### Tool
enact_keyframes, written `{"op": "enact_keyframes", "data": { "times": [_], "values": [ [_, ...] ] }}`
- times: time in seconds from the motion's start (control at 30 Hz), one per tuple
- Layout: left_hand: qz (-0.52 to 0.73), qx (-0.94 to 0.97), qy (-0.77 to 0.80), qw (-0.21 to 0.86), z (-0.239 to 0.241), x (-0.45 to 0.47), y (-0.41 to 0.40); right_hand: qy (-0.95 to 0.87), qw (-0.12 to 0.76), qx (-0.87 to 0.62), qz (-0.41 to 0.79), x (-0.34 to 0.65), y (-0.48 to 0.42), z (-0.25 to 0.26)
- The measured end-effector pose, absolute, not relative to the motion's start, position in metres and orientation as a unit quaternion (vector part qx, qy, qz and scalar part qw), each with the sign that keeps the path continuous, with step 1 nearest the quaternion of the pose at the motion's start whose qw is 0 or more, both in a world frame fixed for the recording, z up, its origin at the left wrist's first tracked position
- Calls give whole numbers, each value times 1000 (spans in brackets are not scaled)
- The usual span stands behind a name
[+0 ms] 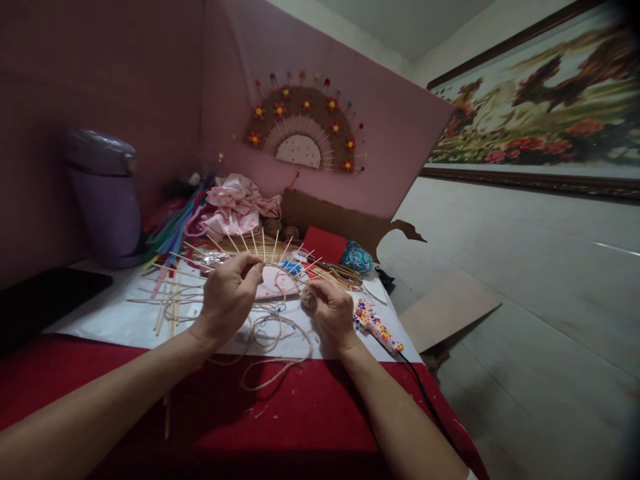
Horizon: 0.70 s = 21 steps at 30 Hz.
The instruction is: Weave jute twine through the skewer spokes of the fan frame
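Head view: half-round piece [280, 285], pink dotted face, lying on the white sheet [325, 350] between the hands, straight edge toward the person, curve facing away; long axis left to right. Sticks [253, 241], thin, pale, fanned outward from the curve, the middle ones pointing away, the outer ones spreading to either side. Left hand [230, 297], thumb and fingers pinched together over the curve near the middle sticks; what the tips grip cannot be told. Right hand [331, 310], fingers curled and tips together at the right-hand sticks; its hold is likewise too fine to tell. Twine [260, 388], slack loops in front of the piece, trailing over the sheet's front edge onto the red cloth [225, 407]. Glue gun [376, 325], flower-patterned, just right of the right hand, black cord running down the counter's right side. Blue item [291, 267], behind the piece, any print too small to read. Red cloth spreading between the forearms to the near side; counter's right edge slanting outward toward the person, past the right forearm; tiled wall [540, 267] beyond.
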State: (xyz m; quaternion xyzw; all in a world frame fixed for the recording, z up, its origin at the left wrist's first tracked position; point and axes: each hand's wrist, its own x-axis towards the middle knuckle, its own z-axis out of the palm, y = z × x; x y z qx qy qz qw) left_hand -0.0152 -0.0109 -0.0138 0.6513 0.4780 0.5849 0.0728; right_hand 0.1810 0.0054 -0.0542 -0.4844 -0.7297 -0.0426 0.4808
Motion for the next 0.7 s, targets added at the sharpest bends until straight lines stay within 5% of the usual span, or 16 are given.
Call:
{"op": "enact_keyframes", "data": {
  "times": [0.17, 0.33, 0.5, 0.7],
  "values": [
    [495, 723, 472, -96, -14, -16, -15, -754, 448, -479, -41, 178, -1, -50],
    [486, 808, 334, -9, -27, -4, -18, -791, 408, -453, -51, 171, -10, -50],
    [326, 825, 460, 40, -40, 4, -14, -809, 369, -450, -82, 166, -15, -49],
    [394, 801, 447, 62, -35, 1, -17, -790, 394, -466, -57, 165, -11, -50]
  ]
}}
